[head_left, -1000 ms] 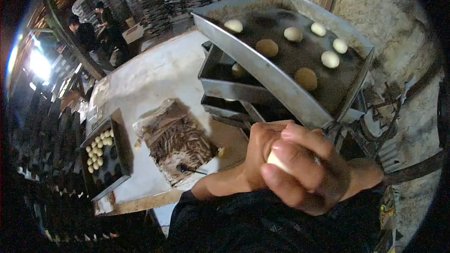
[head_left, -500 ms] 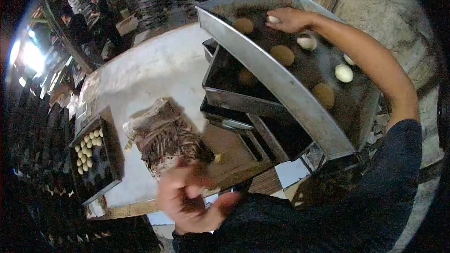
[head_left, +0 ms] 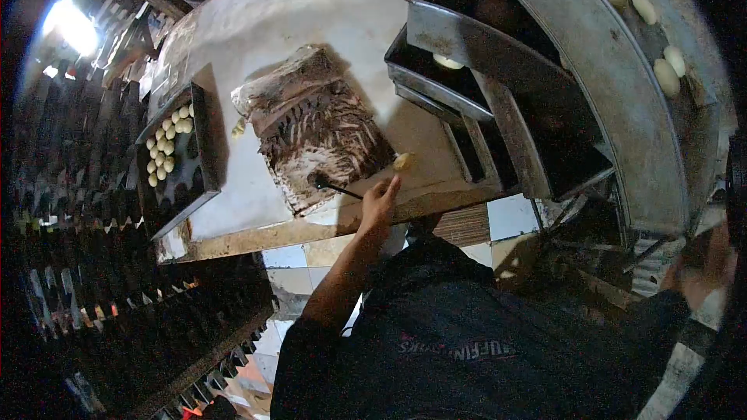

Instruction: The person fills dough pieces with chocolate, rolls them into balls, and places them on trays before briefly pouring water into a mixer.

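The left hand (head_left: 379, 204) now stretches out over the counter (head_left: 264, 23), fingers extended toward a small pale dough ball (head_left: 402, 161) that lies just past the fingertips at the counter's near edge. Half a second ago this hand was curled and blurred close to the body; it has since reached forward, so the work has turned from setting a piece down to fetching the next one. The fingers look loosely spread and hold nothing; whether they already touch the ball I cannot tell.

The right hand (head_left: 704, 268), which half a second ago was placing a ball on the big tilted tray (head_left: 622, 101), has drawn back and sits low at the far right edge, blurred, its grip unreadable. Pale balls lie on that tray, well away from both hands.

Just beyond the left hand's knuckles lies a dark streaked slab (head_left: 319, 128) with a thin black tool (head_left: 334, 186) on it; farther left a small tray of dough balls (head_left: 173, 152).
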Tool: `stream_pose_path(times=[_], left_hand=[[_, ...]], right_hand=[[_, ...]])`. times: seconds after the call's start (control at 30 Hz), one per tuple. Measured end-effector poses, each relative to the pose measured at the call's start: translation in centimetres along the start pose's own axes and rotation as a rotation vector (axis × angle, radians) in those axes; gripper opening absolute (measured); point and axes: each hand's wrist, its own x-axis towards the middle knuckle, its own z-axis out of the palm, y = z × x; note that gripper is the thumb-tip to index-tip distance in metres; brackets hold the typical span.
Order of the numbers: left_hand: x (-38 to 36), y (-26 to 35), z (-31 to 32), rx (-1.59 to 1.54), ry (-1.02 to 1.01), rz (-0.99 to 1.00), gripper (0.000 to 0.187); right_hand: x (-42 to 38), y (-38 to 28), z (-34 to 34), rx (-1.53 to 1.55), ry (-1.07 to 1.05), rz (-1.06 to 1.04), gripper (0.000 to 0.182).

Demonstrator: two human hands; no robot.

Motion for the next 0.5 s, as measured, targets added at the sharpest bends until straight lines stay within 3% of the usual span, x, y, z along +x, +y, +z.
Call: stream_pose_path(times=[0.07,0.1,0.17,0.2,0.33,0.37,0.43,0.47,0.5], left_hand=[[5.6,-1.6,1.9,0.165,0.002,0.02,0.053],[7.1,-1.4,2.7,0.195,0.002,0.036,0.05],[4.4,1.9,3.8,0.041,-0.007,0.076,0.044],[3.7,1.5,4.4,-0.048,0.018,0.177,0.041],[-2.6,0.4,3.4,-0.461,0.008,0.676,0.027],[-5.8,0.9,2.3,-0.515,0.003,0.772,0.025],[-13.2,2.7,-1.3,-0.219,0.098,1.123,0.023],[-16.1,3.2,-3.8,0.15,0.194,1.353,0.024],[-17.4,1.9,-5.5,0.166,0.062,1.351,0.024]], right_hand=[[-1.4,-4.7,-0.1,-0.016,0.139,-0.183,0.044],[-2.8,-8.8,2.4,0.113,0.277,-0.119,0.04],[-3.6,-13.0,5.7,0.409,0.335,0.034,0.033],[-3.6,-14.1,7.1,0.573,0.256,0.127,0.031],[-3.8,-22.3,14.2,0.933,-0.101,0.942,0.026],[-4.1,-24.6,17.1,1.012,-0.092,1.09,0.028],[-3.3,-28.4,20.6,1.279,-0.094,1.325,0.032],[-2.2,-29.8,21.5,1.467,-0.107,1.405,0.034],[-0.9,-31.3,21.9,1.659,-0.124,1.476,0.035]])
